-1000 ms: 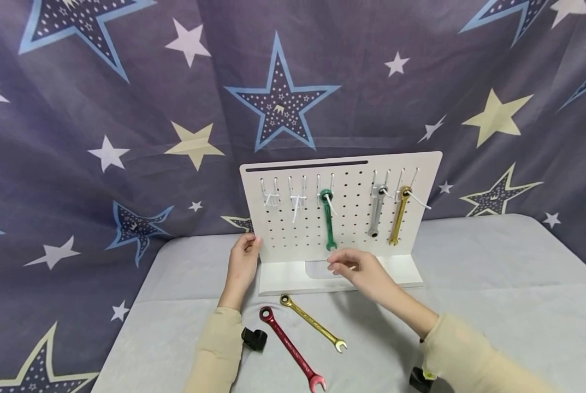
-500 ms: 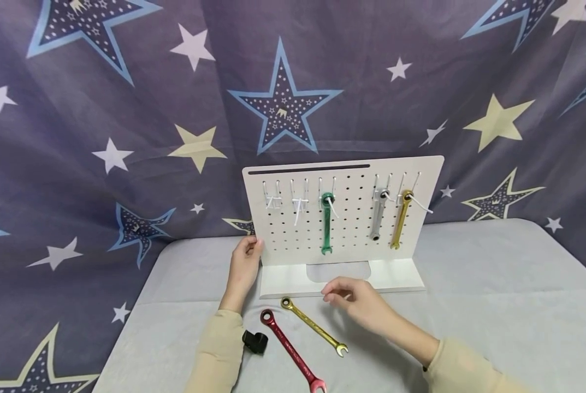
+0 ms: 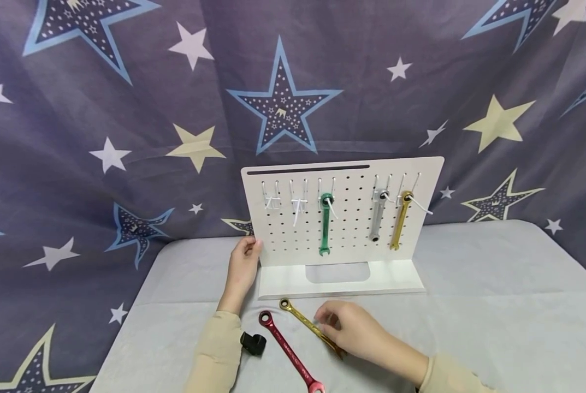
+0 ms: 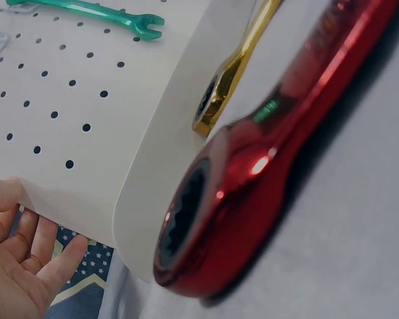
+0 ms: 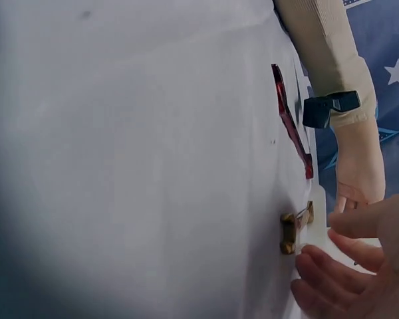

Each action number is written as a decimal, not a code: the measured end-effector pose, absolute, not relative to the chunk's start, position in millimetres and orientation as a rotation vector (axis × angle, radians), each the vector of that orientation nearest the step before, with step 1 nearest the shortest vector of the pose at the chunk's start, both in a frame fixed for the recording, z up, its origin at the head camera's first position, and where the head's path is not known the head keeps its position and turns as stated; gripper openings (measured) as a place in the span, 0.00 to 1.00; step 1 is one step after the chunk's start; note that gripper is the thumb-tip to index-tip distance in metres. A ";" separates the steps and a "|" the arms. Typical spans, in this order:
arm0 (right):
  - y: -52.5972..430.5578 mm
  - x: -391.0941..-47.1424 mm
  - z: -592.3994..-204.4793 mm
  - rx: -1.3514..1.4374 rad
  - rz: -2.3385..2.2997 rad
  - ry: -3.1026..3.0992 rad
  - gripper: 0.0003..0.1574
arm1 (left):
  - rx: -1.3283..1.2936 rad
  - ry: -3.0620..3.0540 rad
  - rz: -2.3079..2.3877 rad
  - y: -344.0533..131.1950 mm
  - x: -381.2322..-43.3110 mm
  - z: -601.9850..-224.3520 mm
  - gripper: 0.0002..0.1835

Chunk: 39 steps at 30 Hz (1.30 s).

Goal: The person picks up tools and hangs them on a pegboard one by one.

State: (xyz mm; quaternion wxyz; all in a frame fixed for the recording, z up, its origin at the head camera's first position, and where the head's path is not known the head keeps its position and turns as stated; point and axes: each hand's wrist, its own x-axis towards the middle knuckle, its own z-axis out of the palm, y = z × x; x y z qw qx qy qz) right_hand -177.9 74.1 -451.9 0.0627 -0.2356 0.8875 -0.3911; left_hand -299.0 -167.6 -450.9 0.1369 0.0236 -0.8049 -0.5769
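Note:
My left hand [image 3: 242,270] holds the lower left edge of a white pegboard [image 3: 300,254], the thumb at its front face and the other fingers at the rim. On the cloth before the board lies a small gold ratchet wrench [image 3: 302,320], with a larger red ratchet wrench [image 3: 291,352] to its left. Over the gold wrench's open end hovers my right hand [image 3: 356,334], thumb and fingers parted and loosely bent. The right wrist view shows a gap between these fingers and the gold wrench [image 5: 288,234]. Up close in the left wrist view is the red wrench's ring end [image 4: 253,199].
A green wrench [image 3: 325,226], a silver wrench [image 3: 378,218] and another gold wrench [image 3: 401,222] hang from the board's hooks. Two hooks at the left, one being a white hook [image 3: 297,204], carry nothing. A starry curtain [image 3: 150,164] stands behind the table.
My right hand has come down from below the green wrench to the gold wrench on the cloth. The green wrench has swung slightly to hang straighter. My left hand stays at the board's edge.

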 end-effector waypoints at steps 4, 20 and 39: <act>69.5 -173.7 -451.6 -0.718 -1.163 2.682 0.10 | 0.077 -2.322 -1.677 -168.8 -297.5 -450.7 0.13; 58.7 -172.6 -452.0 -0.706 -0.997 2.737 0.12 | 0.058 -2.342 -1.666 -171.6 -296.3 -449.2 0.13; 68.1 -172.1 -450.0 -0.592 -1.118 2.525 0.10 | 0.039 -2.333 -1.637 -169.7 -295.2 -453.0 0.14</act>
